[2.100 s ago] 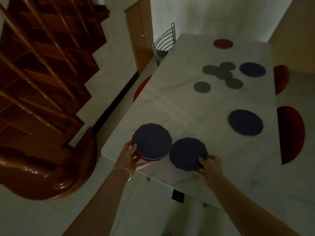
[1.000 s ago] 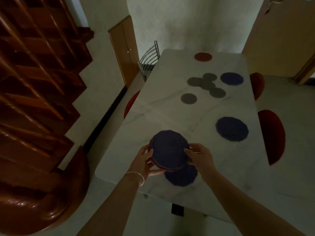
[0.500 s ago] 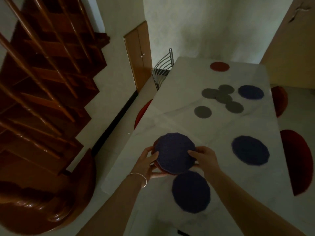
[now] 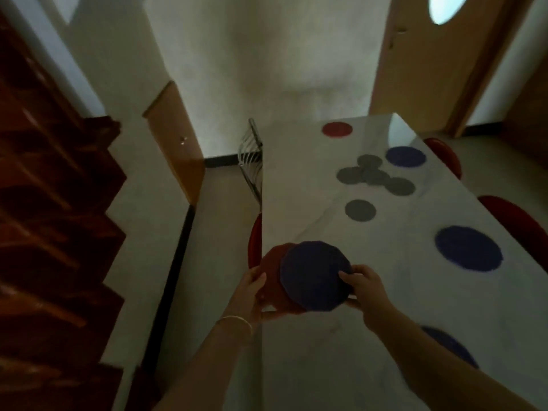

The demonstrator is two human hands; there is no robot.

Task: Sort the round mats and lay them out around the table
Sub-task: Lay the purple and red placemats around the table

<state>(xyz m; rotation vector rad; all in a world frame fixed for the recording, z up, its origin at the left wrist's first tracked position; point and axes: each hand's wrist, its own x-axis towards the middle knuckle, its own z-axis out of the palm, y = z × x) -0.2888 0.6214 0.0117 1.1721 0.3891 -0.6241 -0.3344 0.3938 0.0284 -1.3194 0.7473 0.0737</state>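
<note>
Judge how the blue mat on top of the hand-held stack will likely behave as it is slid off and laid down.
The top blue mat keeps a flat faceted outline while overhanging the red mat beneath, so probably fairly stiff. The right hand shifts it by its edge alone, suggesting it is light. Flat and thin, it should not roll.

A round dark blue woven mat (image 4: 315, 275) is held above the left edge of a white marble table (image 4: 314, 221), overlapping a round red mat (image 4: 271, 277) beneath it. Three more blue round mats lie flat on the table: one at the right (image 4: 468, 248), one far back (image 4: 405, 156), one partly hidden at the near right (image 4: 450, 345). A small red round mat (image 4: 337, 129) lies at the far end. Four small grey round mats (image 4: 375, 176) overlap in a cluster mid-table, and a fifth grey mat (image 4: 360, 210) lies alone just in front of them.
</note>
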